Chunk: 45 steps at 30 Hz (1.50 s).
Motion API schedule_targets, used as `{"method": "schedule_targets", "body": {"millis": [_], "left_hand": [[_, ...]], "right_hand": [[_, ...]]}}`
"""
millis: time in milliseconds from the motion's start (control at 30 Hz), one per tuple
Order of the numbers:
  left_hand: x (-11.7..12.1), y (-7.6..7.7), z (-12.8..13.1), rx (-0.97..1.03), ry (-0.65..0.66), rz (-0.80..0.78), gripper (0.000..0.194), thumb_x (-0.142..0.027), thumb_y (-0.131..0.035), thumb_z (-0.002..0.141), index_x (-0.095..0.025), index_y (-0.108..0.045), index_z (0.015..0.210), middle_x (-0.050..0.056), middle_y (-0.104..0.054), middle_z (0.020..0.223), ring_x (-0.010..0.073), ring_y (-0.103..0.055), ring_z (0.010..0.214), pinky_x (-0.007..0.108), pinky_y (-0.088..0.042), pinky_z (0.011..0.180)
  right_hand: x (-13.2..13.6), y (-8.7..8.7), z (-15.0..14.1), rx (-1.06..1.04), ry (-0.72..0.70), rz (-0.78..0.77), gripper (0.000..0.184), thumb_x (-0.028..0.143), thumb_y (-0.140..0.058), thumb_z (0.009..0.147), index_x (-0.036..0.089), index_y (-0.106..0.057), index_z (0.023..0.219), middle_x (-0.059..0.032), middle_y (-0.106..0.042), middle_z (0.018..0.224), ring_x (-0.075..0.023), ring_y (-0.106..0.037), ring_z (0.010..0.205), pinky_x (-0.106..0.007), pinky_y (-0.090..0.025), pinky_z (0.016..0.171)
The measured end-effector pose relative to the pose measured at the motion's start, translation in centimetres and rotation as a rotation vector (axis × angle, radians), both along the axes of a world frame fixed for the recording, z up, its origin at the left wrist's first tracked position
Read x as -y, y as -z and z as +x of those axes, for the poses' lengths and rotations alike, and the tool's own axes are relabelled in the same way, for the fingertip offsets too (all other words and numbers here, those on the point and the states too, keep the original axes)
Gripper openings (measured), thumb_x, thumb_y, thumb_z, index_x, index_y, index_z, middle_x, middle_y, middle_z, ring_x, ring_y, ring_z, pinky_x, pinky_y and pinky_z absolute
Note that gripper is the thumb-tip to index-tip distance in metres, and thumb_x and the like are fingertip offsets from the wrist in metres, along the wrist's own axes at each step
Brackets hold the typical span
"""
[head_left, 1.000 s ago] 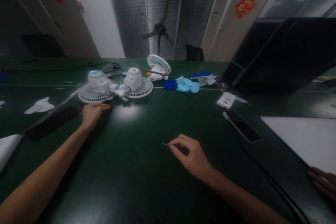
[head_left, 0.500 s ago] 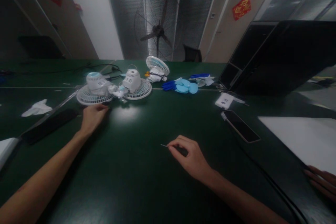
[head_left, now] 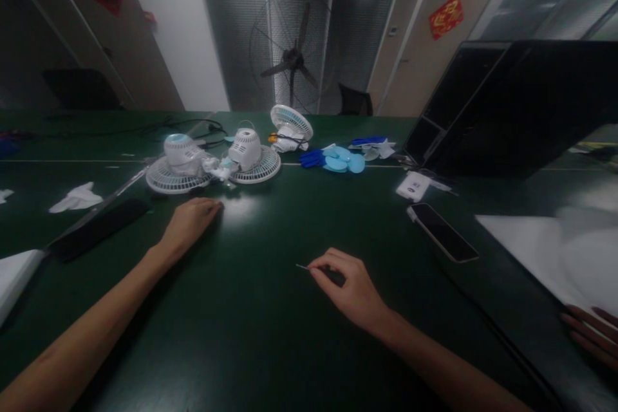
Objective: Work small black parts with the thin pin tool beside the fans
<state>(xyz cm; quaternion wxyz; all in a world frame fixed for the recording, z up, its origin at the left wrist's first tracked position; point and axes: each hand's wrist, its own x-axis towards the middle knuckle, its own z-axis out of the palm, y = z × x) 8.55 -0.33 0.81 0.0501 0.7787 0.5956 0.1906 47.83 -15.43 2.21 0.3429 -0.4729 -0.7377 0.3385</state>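
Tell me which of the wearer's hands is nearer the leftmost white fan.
Left. The left hand is just in front of the leftmost white fan; the right hand, holding a thin-tipped tool, is farther right and closer in.

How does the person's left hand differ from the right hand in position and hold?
The right hand pinches a thin tool; the left hand is curled, and whether it holds anything is unclear. The left hand is farther forward, near the leftmost white fan, while the right hand is nearer the camera. Both are bare and at the green table.
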Motion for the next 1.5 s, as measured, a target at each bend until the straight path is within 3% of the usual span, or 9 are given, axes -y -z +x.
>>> {"method": "schedule_targets", "body": {"millis": [200, 333, 600, 1033, 1233, 1500], "left_hand": [[5.4, -0.2, 10.4, 0.363, 0.581, -0.262, 0.022, -0.037, -0.062, 0.099, -0.026, -0.077, 0.111, 0.006, -0.075, 0.115, 0.0219, -0.07, 0.105, 0.036, -0.056, 0.095], [7.6, 0.2, 13.7, 0.417, 0.673, -0.336, 0.019, -0.032, -0.067, 0.098, -0.026, -0.073, 0.115, 0.005, -0.073, 0.112, 0.0191, -0.069, 0.097, 0.032, -0.056, 0.086], [7.8, 0.2, 13.3, 0.452, 0.723, -0.396, 0.026, -0.027, -0.068, 0.098, -0.028, -0.067, 0.124, 0.005, -0.068, 0.124, 0.0192, -0.068, 0.107, 0.034, -0.055, 0.093], [8.0, -0.3, 13.7, 0.4, 0.781, -0.389, 0.03, -0.026, -0.07, 0.098, -0.027, -0.066, 0.128, 0.006, -0.069, 0.116, 0.0214, -0.066, 0.107, 0.035, -0.053, 0.093], [8.0, -0.6, 13.7, 0.385, 0.862, -0.313, 0.022, -0.022, -0.064, 0.101, -0.024, -0.068, 0.122, 0.008, -0.069, 0.113, 0.022, -0.063, 0.108, 0.036, -0.05, 0.095], [7.6, 0.3, 13.4, 0.434, 0.801, -0.335, 0.02, -0.026, -0.069, 0.099, -0.023, -0.07, 0.119, 0.005, -0.069, 0.11, 0.0185, -0.064, 0.101, 0.031, -0.051, 0.089]], "right_hand": [[0.1, 0.4, 0.0, 0.1, 0.055, 0.071, 0.015, 0.022, -0.061, 0.1, 0.022, -0.075, 0.103, -0.0042, -0.07, 0.099, -0.0188, -0.069, 0.086, -0.031, -0.056, 0.075], [-0.1, 0.6, 0.5, 0.173, 0.06, 0.112, 0.014, 0.021, -0.061, 0.098, 0.022, -0.075, 0.1, -0.0042, -0.07, 0.097, -0.0188, -0.068, 0.083, -0.031, -0.055, 0.074], [-0.2, 0.5, 0.5, 0.234, 0.014, 0.104, 0.016, 0.022, -0.061, 0.097, 0.024, -0.076, 0.1, -0.0036, -0.071, 0.097, -0.0179, -0.068, 0.078, -0.03, -0.055, 0.07], [-0.2, 0.7, -0.9, 0.098, -0.062, 0.101, 0.017, 0.024, -0.061, 0.103, 0.024, -0.076, 0.113, -0.0044, -0.07, 0.104, -0.0183, -0.069, 0.087, -0.03, -0.055, 0.077], [-0.4, 0.6, -0.8, 0.036, 0.013, 0.115, 0.017, 0.021, -0.061, 0.102, 0.023, -0.076, 0.109, -0.0044, -0.07, 0.101, -0.0188, -0.069, 0.088, -0.03, -0.055, 0.076], [-0.3, 0.3, -0.6, 0.073, 0.017, 0.11, 0.017, 0.02, -0.06, 0.099, 0.022, -0.076, 0.101, -0.004, -0.07, 0.095, -0.0182, -0.068, 0.082, -0.03, -0.054, 0.073]]}}
